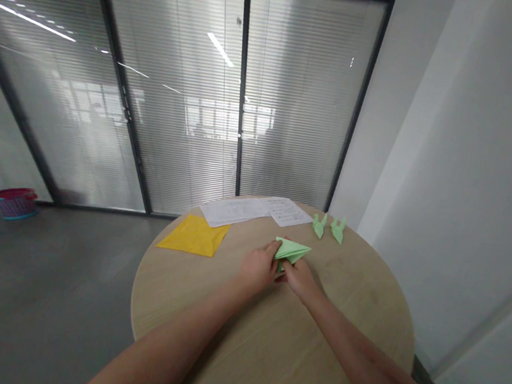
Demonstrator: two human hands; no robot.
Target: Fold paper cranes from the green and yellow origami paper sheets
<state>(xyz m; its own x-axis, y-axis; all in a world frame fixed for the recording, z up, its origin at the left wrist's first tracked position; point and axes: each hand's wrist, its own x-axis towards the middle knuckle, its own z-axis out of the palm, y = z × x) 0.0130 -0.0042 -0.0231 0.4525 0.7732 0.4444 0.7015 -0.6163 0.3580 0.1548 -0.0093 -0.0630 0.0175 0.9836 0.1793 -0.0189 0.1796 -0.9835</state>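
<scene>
A partly folded piece of light green paper (292,249) is held over the middle of the round table, its pointed end toward the right. My left hand (259,269) grips its left end, fingers closed on the paper. From below and the right, my right hand (298,278) pinches the lower layers; some of its fingertips are hidden under the folds. Two small folded green paper birds (319,226) stand beyond my hands, near the far right edge of the table.
The wooden table (332,336) carries a yellow paper sheet (195,235) at the left and white printed sheets (235,210) at the back. Glass partitions with blinds (190,117) rise behind it. A white wall (479,180) stands close on the right. A red-and-blue basket (10,203) sits on the floor.
</scene>
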